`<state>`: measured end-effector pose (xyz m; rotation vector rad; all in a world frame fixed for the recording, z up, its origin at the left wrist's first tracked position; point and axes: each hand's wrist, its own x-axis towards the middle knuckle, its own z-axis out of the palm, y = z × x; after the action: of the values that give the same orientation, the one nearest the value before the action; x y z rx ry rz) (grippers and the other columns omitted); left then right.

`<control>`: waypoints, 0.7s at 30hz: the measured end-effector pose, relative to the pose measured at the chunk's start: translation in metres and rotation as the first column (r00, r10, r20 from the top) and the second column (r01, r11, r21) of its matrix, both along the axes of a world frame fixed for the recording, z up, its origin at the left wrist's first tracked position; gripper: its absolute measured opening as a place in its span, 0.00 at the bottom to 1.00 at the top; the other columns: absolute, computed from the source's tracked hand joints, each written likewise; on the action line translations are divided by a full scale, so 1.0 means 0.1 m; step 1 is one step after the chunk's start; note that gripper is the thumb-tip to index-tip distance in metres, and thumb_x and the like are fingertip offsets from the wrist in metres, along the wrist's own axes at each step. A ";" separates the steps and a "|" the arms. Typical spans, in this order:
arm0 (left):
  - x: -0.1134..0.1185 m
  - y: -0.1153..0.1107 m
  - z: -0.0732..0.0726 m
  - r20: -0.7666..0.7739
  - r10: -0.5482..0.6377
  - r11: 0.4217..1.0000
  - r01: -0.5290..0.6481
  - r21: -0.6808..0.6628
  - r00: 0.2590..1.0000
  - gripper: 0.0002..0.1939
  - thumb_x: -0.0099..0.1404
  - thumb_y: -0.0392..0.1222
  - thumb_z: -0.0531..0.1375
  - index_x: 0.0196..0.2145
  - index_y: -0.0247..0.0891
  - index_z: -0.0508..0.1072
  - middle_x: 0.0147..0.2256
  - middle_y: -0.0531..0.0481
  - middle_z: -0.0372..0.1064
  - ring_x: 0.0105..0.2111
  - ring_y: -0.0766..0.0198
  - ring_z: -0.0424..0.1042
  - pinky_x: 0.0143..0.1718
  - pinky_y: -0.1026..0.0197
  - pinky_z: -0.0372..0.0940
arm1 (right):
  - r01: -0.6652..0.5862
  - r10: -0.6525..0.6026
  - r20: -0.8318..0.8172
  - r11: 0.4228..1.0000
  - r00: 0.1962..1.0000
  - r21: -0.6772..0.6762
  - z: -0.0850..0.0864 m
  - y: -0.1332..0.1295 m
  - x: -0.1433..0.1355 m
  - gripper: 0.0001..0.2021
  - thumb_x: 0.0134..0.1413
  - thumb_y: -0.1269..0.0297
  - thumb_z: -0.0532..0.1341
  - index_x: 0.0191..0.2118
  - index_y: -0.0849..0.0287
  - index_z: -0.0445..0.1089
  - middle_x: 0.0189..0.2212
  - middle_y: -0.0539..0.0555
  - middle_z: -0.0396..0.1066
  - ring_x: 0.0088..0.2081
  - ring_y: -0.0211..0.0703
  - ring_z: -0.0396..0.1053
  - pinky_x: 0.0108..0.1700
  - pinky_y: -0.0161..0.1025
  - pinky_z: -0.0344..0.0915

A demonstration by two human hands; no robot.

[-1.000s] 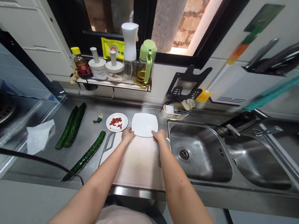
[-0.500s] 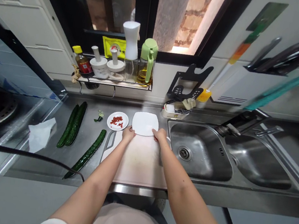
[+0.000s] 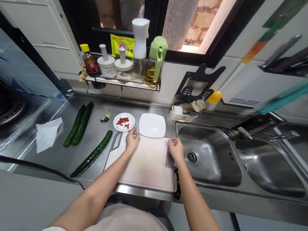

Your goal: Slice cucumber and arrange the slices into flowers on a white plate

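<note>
A white square plate [image 3: 152, 125] rests at the back edge of the pale cutting board [image 3: 147, 164]. My left hand [image 3: 132, 139] is over the board's back left part, fingers apart and holding nothing, near the plate's left corner. To the right of the plate, my right hand [image 3: 176, 148] hovers by the board's right edge with its fingers parted, holding nothing. A round white plate [image 3: 118, 120] with chopped red pieces [image 3: 123, 121] sits left of the square one. Under my right forearm lies a knife with a black handle [image 3: 177, 185], its blade partly hidden.
One cucumber [image 3: 92, 154] lies left of the board, two more [image 3: 82, 124] farther left, near green scraps [image 3: 105, 117] and a white paper [image 3: 48, 134]. The double sink [image 3: 211, 154] is at the right. Bottles stand on a wall rack [image 3: 126, 83].
Both hands have let go of the square plate; my right hand has moved right, away from it. The knife handle has come into sight, and the view has shifted slightly.
</note>
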<state>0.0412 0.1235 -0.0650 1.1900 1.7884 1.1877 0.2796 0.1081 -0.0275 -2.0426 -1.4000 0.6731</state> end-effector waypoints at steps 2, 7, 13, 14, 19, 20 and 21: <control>-0.05 -0.12 0.06 -0.078 -0.013 0.998 0.018 0.067 0.997 0.19 0.62 0.40 0.57 0.52 0.37 0.70 0.34 0.50 0.71 0.26 0.69 0.68 0.34 0.65 0.65 | 0.017 -0.017 0.001 1.000 1.000 0.000 0.02 -0.16 0.07 0.18 0.52 0.52 0.55 0.40 0.61 0.70 0.23 0.50 0.69 0.27 0.43 0.66 0.33 0.36 0.58; -0.36 -0.38 0.25 -0.272 -0.043 0.983 0.089 0.160 0.961 0.16 0.64 0.42 0.55 0.47 0.36 0.72 0.33 0.49 0.69 0.27 0.67 0.66 0.33 0.64 0.62 | 0.016 -0.011 0.074 0.998 0.997 -0.057 0.10 -0.54 0.22 0.16 0.53 0.53 0.54 0.39 0.59 0.69 0.23 0.50 0.69 0.27 0.42 0.66 0.32 0.35 0.56; -1.04 -0.60 0.38 -0.632 -0.032 0.998 0.065 0.028 0.774 0.16 0.64 0.44 0.55 0.48 0.40 0.72 0.42 0.43 0.69 0.44 0.55 0.67 0.47 0.54 0.61 | -0.023 0.095 0.247 0.961 0.964 -0.277 0.18 -0.91 0.28 0.14 0.56 0.55 0.56 0.42 0.58 0.67 0.28 0.52 0.71 0.32 0.43 0.68 0.31 0.35 0.53; -1.16 -0.63 0.38 -0.680 -0.044 0.999 0.036 -0.027 0.731 0.17 0.64 0.45 0.55 0.49 0.41 0.72 0.45 0.42 0.68 0.47 0.52 0.66 0.49 0.52 0.60 | -0.019 0.109 0.270 0.949 0.957 -0.314 0.19 -0.94 0.27 0.14 0.56 0.55 0.56 0.43 0.57 0.67 0.30 0.52 0.72 0.33 0.43 0.69 0.31 0.35 0.53; -1.60 -0.77 0.33 -0.748 -0.184 0.960 -0.046 -0.276 0.638 0.25 0.63 0.49 0.56 0.57 0.43 0.65 0.50 0.40 0.65 0.50 0.48 0.65 0.48 0.48 0.61 | 0.006 0.152 0.328 0.900 0.932 -0.435 0.23 -1.05 0.22 0.19 0.56 0.50 0.58 0.47 0.57 0.64 0.39 0.56 0.73 0.40 0.47 0.71 0.34 0.36 0.56; -1.65 -0.79 0.32 -0.740 -0.212 0.951 -0.039 -0.306 0.638 0.26 0.63 0.50 0.56 0.58 0.43 0.63 0.50 0.40 0.65 0.50 0.48 0.65 0.48 0.49 0.61 | 0.006 0.159 0.328 0.893 0.931 -0.451 0.23 -1.06 0.22 0.19 0.55 0.50 0.58 0.48 0.57 0.64 0.41 0.57 0.72 0.42 0.48 0.71 0.35 0.36 0.57; -1.68 -0.81 0.31 -0.733 -0.240 0.943 -0.027 -0.332 0.636 0.27 0.63 0.51 0.56 0.59 0.43 0.62 0.50 0.40 0.65 0.50 0.48 0.66 0.47 0.49 0.62 | 0.005 0.165 0.326 0.886 0.931 -0.463 0.23 -1.06 0.21 0.20 0.55 0.51 0.58 0.49 0.57 0.63 0.42 0.58 0.72 0.43 0.48 0.71 0.36 0.37 0.58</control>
<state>-0.1268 0.0422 -0.0341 1.7241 2.3458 0.2484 0.3011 0.0019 -0.0045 -2.5945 -1.6588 0.7493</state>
